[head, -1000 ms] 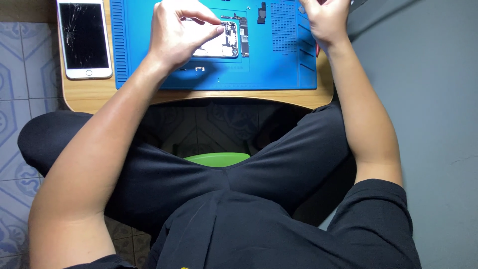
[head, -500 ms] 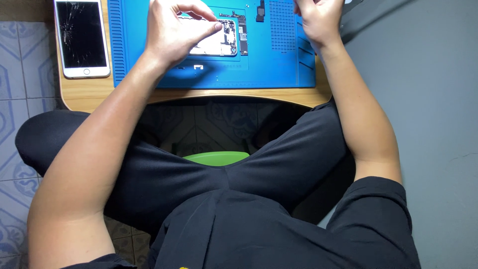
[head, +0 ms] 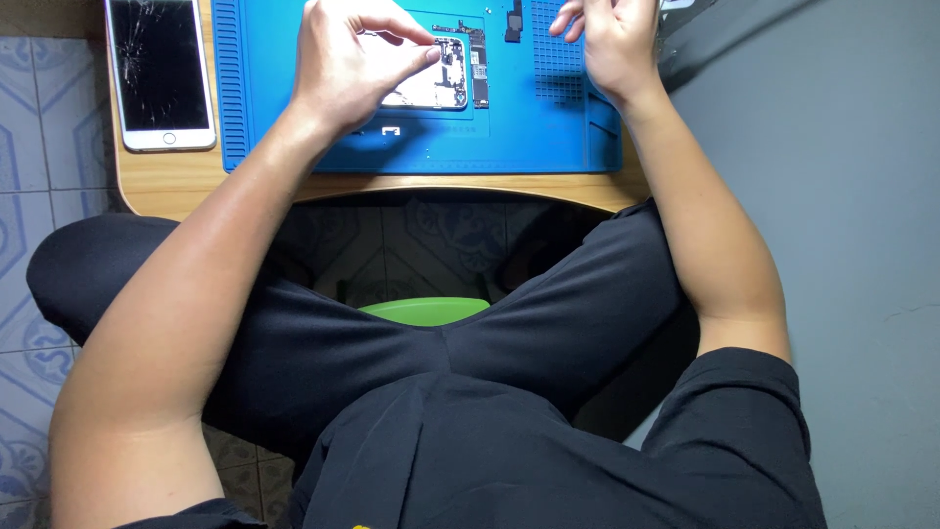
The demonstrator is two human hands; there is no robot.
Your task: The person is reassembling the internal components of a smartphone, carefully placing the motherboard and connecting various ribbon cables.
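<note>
The opened phone (head: 436, 83) lies near the middle of the blue mat (head: 294, 118), its bare circuit parts facing up. The left hand (head: 348, 64) rests over the phone's near-left part, thumb and forefinger drawn close together at its upper edge, as if pinching something very small; whether anything sits between them is too small to tell. The right hand (head: 612, 44) hovers over the mat's right side, above the gridded patch, fingers loosely curled and apart, and I cannot tell whether it holds anything. A small black part (head: 513, 20) lies on the mat beyond the phone, at the far edge. Off the mat's left side, on the wooden table (head: 176, 181), lies a second phone (head: 160, 73) with a cracked screen, just beside the mat. A green stool (head: 423, 311) shows below the table edge, between the person's legs.

The main risk, as I judge it, is with the pinch: any tiny piece there could slip from the fingertips, bounce off the mat and drop past the near table edge to the tiled floor. The left palm pressing on the open phone could also shift it or strain the exposed boards.
</note>
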